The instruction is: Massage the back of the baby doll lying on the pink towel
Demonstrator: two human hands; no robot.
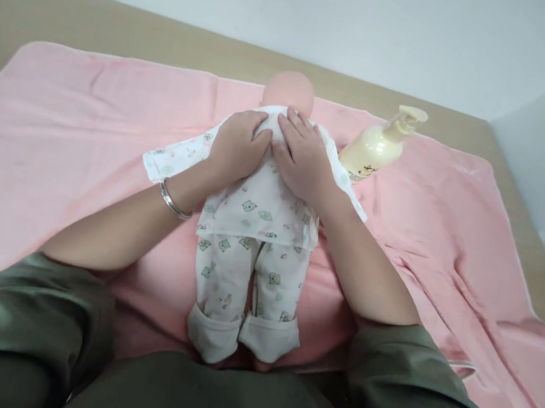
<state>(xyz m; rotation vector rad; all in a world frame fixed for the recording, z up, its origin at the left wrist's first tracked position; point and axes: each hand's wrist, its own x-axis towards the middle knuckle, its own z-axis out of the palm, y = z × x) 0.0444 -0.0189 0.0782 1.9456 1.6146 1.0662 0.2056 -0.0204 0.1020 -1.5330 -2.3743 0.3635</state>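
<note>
A baby doll (289,91) in a white printed top (260,219) and matching trousers (229,271) lies stretched out, its smooth bald head away from me. No face shows on it. My left hand (238,147) rests flat on the left side of the doll's upper body, fingers extended. On the other side lies my right hand (305,158), also flat, with its fingers slightly spread towards the neck. The two thumbs nearly meet at the middle. Both trouser legs end in broad turned-up cuffs, and the feet are mostly hidden.
A pink blanket (62,138) lies under the doll, wrinkled at the right. Beside the doll's right-hand sleeve is a cream pump bottle (376,144). The wooden table (126,24) shows beyond the blanket, with a white wall (324,25) behind it.
</note>
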